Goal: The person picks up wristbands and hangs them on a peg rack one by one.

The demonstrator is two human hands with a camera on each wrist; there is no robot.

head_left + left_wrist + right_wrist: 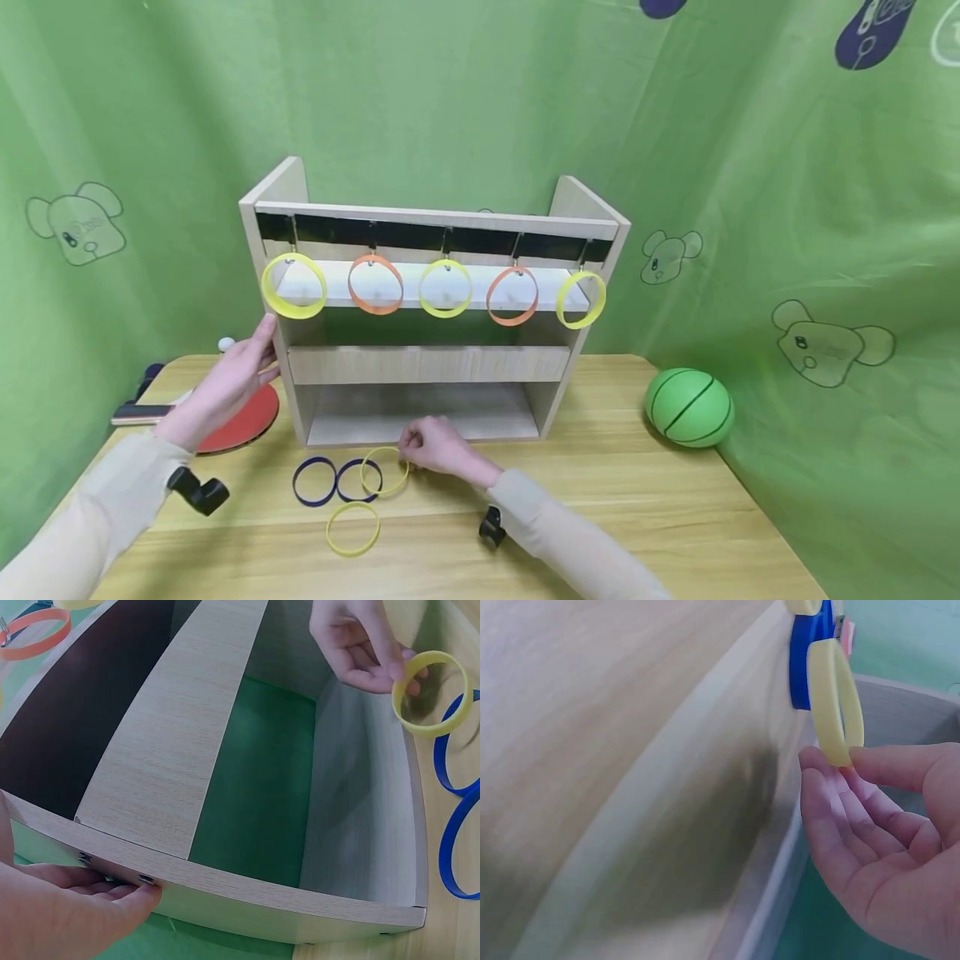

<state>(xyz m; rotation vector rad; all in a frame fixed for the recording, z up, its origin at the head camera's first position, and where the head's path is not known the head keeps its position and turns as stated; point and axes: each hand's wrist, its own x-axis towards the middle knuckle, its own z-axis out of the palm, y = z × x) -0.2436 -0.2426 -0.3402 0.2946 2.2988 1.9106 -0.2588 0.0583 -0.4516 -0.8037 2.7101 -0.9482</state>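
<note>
My right hand (pixel 438 446) pinches a yellow ring (pixel 829 705) between thumb and fingertips, near the front bottom edge of the wooden shelf (pixel 427 365). In the left wrist view this yellow ring (pixel 401 712) is held up close to two blue rings (pixel 444 761). From the head, it overlaps the right one of the dark blue rings (pixel 315 482). Another yellow ring (pixel 352 553) lies on the table nearer to me. My left hand (pixel 236 373) rests with its fingers against the shelf's left side panel (pixel 225 889).
Yellow rings (pixel 294 312) and orange rings (pixel 375 308) hang from a row of hooks along the shelf's black strip (pixel 408 237). A red table tennis paddle (pixel 243 422) lies on the left, behind my arm. A green ball (pixel 688 407) sits at the table's right edge.
</note>
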